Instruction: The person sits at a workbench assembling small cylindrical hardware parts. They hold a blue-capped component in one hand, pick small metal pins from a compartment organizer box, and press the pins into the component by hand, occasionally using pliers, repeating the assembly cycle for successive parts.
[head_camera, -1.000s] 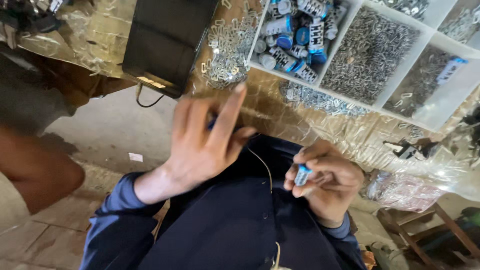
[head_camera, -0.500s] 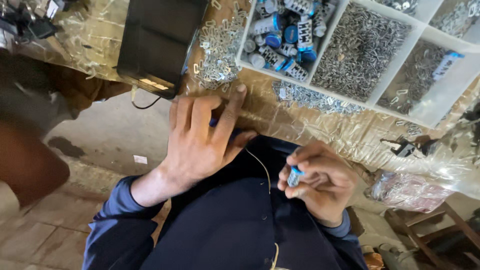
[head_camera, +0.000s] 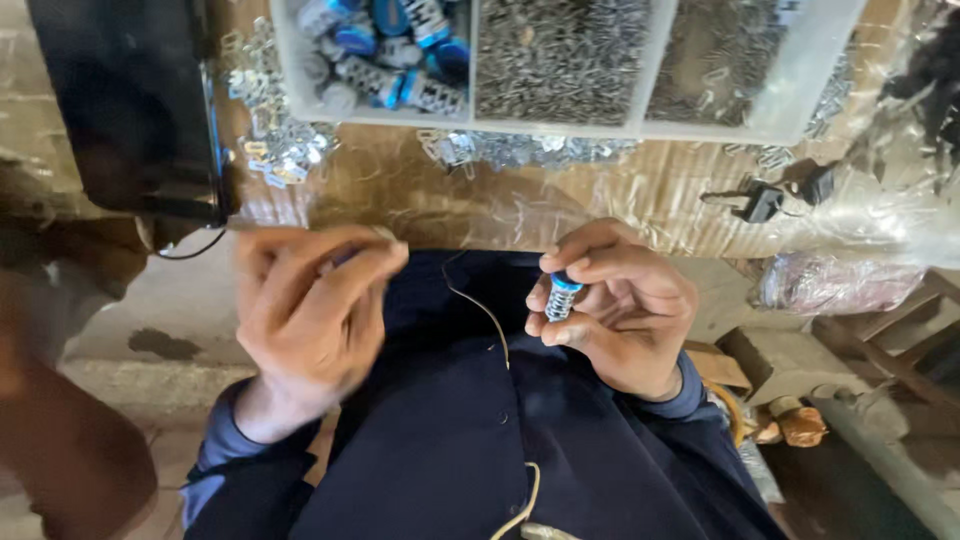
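Observation:
My right hand (head_camera: 625, 315) is closed around a small cylinder with a blue cap and a metal spring (head_camera: 561, 296), held upright at my chest over my dark blue shirt (head_camera: 470, 440). My left hand (head_camera: 310, 310) is blurred with motion at the same height, a hand's width to the left. Its fingers are bunched together and a faint bluish bit shows between them, but the blur hides what it is. A thin tan cord (head_camera: 487, 318) runs down the shirt between the two hands.
A white compartment tray (head_camera: 470, 118) on the plastic-covered table holds blue-capped parts (head_camera: 385, 50) and heaps of small metal pieces (head_camera: 560, 50). Loose metal clips (head_camera: 275, 150) lie beside a black box (head_camera: 130, 110). A black clip (head_camera: 765, 200) lies right. Someone's limb (head_camera: 60, 440) is at lower left.
The view has tilted down and closer. My left hand has dropped from the table edge and its spread fingers have bunched together. My right hand keeps the blue-capped part.

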